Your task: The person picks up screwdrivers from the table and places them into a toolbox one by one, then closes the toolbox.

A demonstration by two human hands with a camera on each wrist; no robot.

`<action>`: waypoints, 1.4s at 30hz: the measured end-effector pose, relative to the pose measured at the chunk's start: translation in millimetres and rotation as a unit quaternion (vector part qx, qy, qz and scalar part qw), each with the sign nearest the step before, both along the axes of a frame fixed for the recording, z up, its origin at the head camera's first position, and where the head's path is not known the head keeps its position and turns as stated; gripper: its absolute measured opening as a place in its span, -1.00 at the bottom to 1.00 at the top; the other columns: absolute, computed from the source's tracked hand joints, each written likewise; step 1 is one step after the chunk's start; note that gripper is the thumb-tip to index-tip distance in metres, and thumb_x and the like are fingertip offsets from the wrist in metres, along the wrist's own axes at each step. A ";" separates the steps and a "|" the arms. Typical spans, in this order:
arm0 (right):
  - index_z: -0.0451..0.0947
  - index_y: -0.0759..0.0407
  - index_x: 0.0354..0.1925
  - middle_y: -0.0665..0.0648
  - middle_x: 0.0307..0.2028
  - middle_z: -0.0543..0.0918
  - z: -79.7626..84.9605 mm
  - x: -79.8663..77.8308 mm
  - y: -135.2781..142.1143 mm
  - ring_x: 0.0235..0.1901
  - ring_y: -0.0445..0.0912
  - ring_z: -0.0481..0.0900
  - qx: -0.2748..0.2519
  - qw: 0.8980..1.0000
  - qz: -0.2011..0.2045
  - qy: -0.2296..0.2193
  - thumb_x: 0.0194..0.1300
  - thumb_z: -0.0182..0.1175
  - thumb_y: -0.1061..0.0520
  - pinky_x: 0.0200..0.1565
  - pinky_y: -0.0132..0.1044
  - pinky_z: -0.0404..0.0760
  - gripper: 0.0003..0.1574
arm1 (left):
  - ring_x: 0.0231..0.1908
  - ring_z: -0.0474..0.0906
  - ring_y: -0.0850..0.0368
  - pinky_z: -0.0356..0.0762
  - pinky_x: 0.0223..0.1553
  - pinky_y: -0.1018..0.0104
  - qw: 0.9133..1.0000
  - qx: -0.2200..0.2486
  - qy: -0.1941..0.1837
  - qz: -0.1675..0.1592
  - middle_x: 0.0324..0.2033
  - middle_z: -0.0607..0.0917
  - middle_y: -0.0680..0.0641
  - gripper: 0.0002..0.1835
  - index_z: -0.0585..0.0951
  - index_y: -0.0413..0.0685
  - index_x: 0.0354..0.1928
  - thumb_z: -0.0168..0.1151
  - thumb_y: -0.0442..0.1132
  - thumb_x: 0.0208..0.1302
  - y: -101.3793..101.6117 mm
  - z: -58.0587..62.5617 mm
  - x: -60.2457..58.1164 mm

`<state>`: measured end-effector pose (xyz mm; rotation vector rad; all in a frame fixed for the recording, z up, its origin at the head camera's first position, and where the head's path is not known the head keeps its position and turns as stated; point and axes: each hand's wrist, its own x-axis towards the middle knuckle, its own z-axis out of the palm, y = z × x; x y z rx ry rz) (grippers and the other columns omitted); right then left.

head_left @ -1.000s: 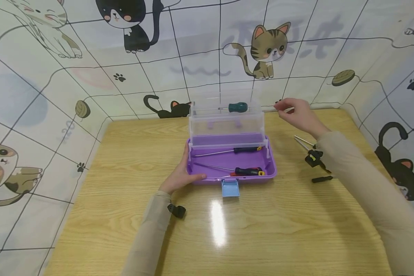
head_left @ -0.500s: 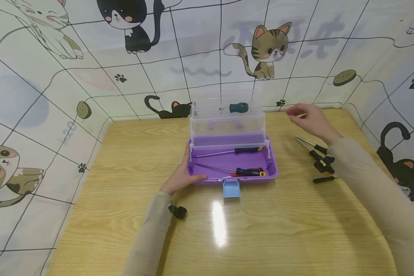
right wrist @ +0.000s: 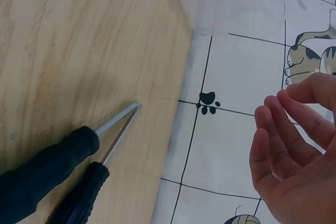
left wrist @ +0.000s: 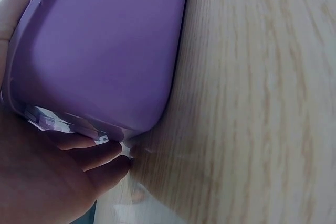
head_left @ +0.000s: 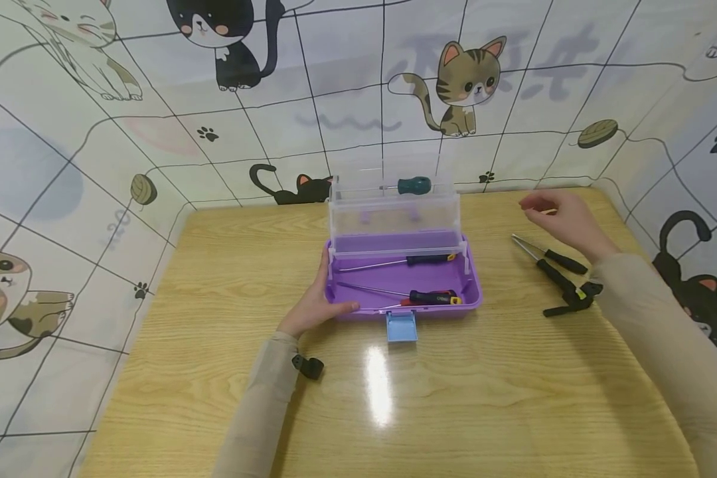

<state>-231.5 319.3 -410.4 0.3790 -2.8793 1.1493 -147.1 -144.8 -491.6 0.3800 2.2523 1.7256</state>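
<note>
My left hand (head_left: pixel 311 309) grips the left end of a purple toolbox (head_left: pixel 473 289), with its thumb over the front rim and fingers along the side. The toolbox's clear lid (head_left: pixel 388 219) stands raised at the back, with a teal-handled screwdriver (head_left: pixel 415 186) in its top. Inside lie a screwdriver with a black handle (head_left: pixel 428 259), another black-handled screwdriver (head_left: pixel 433 299) and a partly hidden red handle. My right hand (head_left: pixel 564 219) hovers right of the toolbox, fingers loosely bent, holding nothing. Below it, two black-handled screwdrivers (head_left: pixel 564 261) (right wrist: pixel 52 166) lie with tips nearly together.
A thin black handle (head_left: pixel 554 311) lies near those screwdrivers, partly hidden by the right wrist camera (head_left: pixel 590 289). The toolbox's blue latch (head_left: pixel 401 327) hangs down at the front. A cat-patterned sheet (head_left: pixel 346 99) rises behind the wooden table (head_left: pixel 227 279).
My right hand has moved to the right and slightly nearer, away from the toolbox lid, uncovering more of the screwdrivers on the table. My left hand keeps its hold on the toolbox.
</note>
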 end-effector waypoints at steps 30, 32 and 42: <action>0.53 0.40 0.07 0.42 0.02 0.56 -38.1 20.0 36.4 -0.22 -0.45 0.36 0.041 0.997 -0.034 -0.051 0.43 0.10 0.04 -0.23 -0.48 0.37 -0.53 | 0.45 -0.34 -0.07 -0.27 0.40 -0.01 1.000 0.003 -0.013 -0.018 0.48 -0.38 -0.14 0.36 -0.50 0.25 0.47 0.46 -0.36 0.04 3.7 34.8 11.9; 0.52 0.40 0.08 0.42 0.03 0.56 -40.4 20.6 37.7 -0.20 -0.38 0.37 0.043 0.997 -0.036 -0.057 0.43 0.10 0.02 -0.21 -0.43 0.38 -0.52 | 0.45 -0.34 -0.07 -0.28 0.39 -0.02 1.000 0.002 -0.011 -0.018 0.48 -0.38 -0.14 0.36 -0.50 0.23 0.47 0.46 -0.36 0.04 3.7 34.4 11.9; 0.51 0.44 0.07 0.46 0.02 0.55 -53.0 27.8 47.7 -0.28 -0.58 0.29 0.039 0.997 -0.043 -0.059 0.43 0.09 0.07 -0.26 -0.51 0.38 -0.54 | 0.45 -0.35 -0.05 -0.27 0.40 -0.01 1.000 -0.013 -0.006 -0.015 0.48 -0.38 -0.13 0.36 -0.49 0.22 0.47 0.46 -0.32 0.05 3.7 33.5 12.0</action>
